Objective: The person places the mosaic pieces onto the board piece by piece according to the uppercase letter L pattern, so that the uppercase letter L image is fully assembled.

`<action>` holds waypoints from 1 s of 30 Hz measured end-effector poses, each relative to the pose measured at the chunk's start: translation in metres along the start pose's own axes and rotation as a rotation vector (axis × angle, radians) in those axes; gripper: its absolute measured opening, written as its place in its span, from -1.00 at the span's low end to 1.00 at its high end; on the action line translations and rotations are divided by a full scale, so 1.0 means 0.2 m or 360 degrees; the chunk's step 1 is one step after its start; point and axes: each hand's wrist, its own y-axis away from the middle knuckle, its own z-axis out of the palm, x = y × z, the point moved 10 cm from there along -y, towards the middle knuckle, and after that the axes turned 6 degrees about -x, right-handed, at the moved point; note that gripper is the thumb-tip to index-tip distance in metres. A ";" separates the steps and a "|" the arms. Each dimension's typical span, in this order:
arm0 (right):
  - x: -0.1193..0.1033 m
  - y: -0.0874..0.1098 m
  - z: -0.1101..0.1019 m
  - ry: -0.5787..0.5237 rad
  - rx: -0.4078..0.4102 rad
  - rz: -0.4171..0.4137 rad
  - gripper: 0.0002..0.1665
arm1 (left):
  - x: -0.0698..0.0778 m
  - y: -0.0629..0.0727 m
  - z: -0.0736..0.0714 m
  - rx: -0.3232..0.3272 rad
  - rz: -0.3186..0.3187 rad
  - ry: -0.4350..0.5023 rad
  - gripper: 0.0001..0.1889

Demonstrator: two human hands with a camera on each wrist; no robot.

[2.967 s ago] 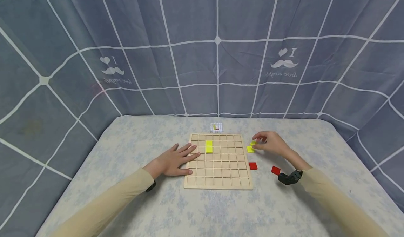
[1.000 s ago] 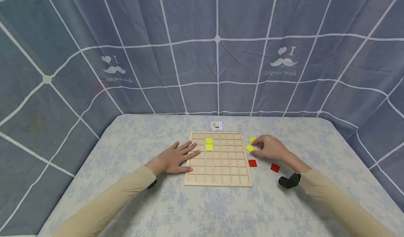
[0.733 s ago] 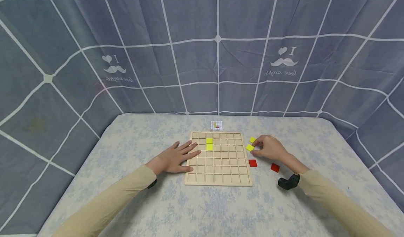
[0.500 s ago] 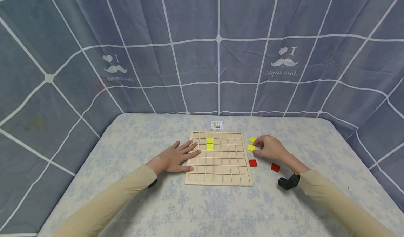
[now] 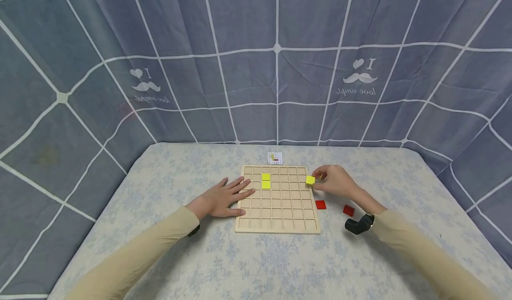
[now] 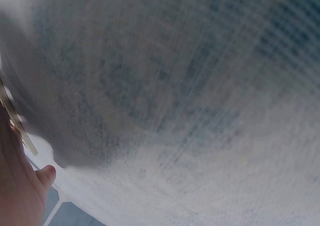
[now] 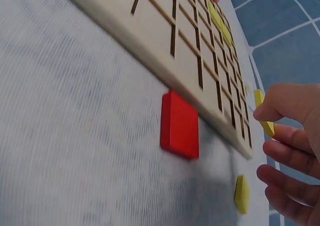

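My right hand (image 5: 336,181) pinches a yellow square tile (image 5: 310,180) between thumb and fingers, over the right edge of the wooden grid board (image 5: 276,225). In the right wrist view that held tile (image 7: 263,112) is tilted up off the table. Spread fingers of my left hand (image 5: 220,200) rest on the board's left edge. Two yellow tiles (image 5: 266,181) sit one behind the other in cells of the board's back left part. A loose yellow tile (image 7: 242,194) lies on the table below my right fingers; in the head view that hand mostly hides it.
A red tile (image 5: 321,205) lies just off the board's right edge, and another red tile (image 5: 349,210) farther right. Behind the board lies a small printed grid card (image 5: 274,158) with yellow and red marks. A grey curtain (image 5: 248,78) rises behind the table.
My right hand has taken up the nearer yellow tile from the table and moved left with it to the board's edge. My left hand has stayed in place.
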 end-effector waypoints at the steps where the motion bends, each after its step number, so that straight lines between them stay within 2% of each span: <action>1: -0.02 -0.01 0.01 -0.0004 -0.0003 -0.0014 -0.69 | 0.00 0.00 0.00 0.0003 0.0003 0.0007 -0.26; 14: -0.26 -0.17 0.16 -0.0136 -0.0089 -0.0148 -0.69 | 0.00 0.00 0.01 -0.0032 -0.0009 0.0014 -0.26; 24: -0.42 -0.20 0.28 -0.0210 -0.0155 -0.0261 -0.72 | 0.01 -0.01 0.01 -0.0044 -0.0025 0.0020 -0.26; 30: -0.47 -0.22 0.33 -0.0158 -0.0184 -0.0306 -0.72 | 0.01 -0.01 0.01 -0.0045 -0.0027 0.0010 -0.25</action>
